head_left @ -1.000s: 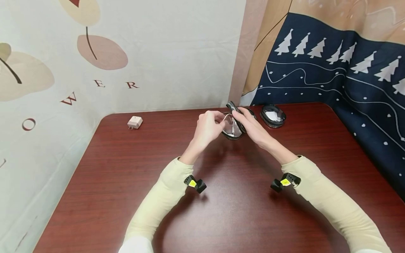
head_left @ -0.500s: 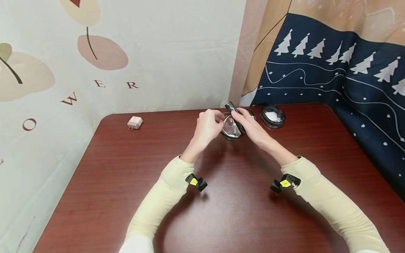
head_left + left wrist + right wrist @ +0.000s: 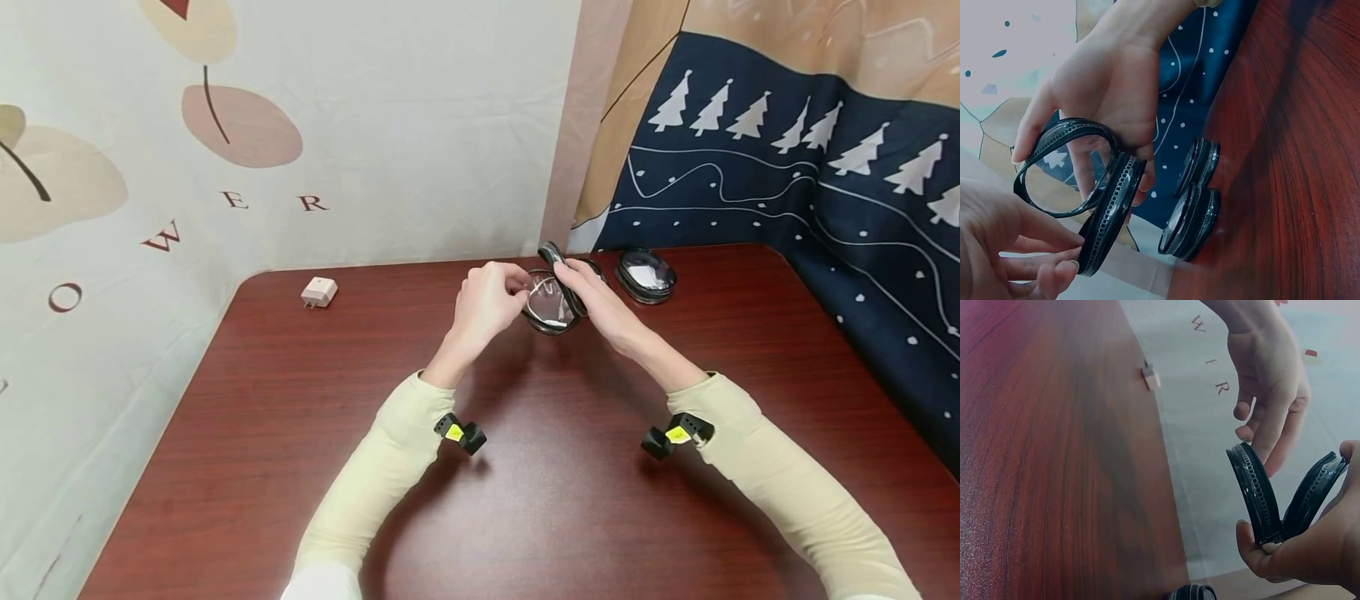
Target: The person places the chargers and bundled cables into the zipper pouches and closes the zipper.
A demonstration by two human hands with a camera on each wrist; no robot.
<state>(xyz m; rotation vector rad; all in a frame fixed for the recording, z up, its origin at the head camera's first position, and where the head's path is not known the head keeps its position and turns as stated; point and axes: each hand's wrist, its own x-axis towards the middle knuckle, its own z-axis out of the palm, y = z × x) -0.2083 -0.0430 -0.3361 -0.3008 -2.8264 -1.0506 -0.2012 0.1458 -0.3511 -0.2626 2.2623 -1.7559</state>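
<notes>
A round black-rimmed zip case [image 3: 1110, 215] with clear faces is held unzipped above the table, its two halves spread in a V in the right wrist view. My right hand [image 3: 600, 300] grips it from the right near the hinge side. Inside lies a thin white cable [image 3: 557, 322], looped near the left rim. My left hand [image 3: 487, 304] is at the left rim, fingertips reaching into the opening; in the right wrist view that left hand [image 3: 1272, 381] has fingers extended into the case. The case hides the fingertips, so whether they pinch the cable does not show.
A similar round case [image 3: 647, 275] sits at the back right of the dark red table [image 3: 570, 500]. Another case [image 3: 1191, 222] stands beside it, mostly behind my right hand in the head view. A white plug adapter [image 3: 320, 292] lies at the back left. Fabric hangs behind.
My left fingers have shifted slightly; the white cable that stretched up to them a second ago now lies lower in the case. The right hand keeps its grip on the case.
</notes>
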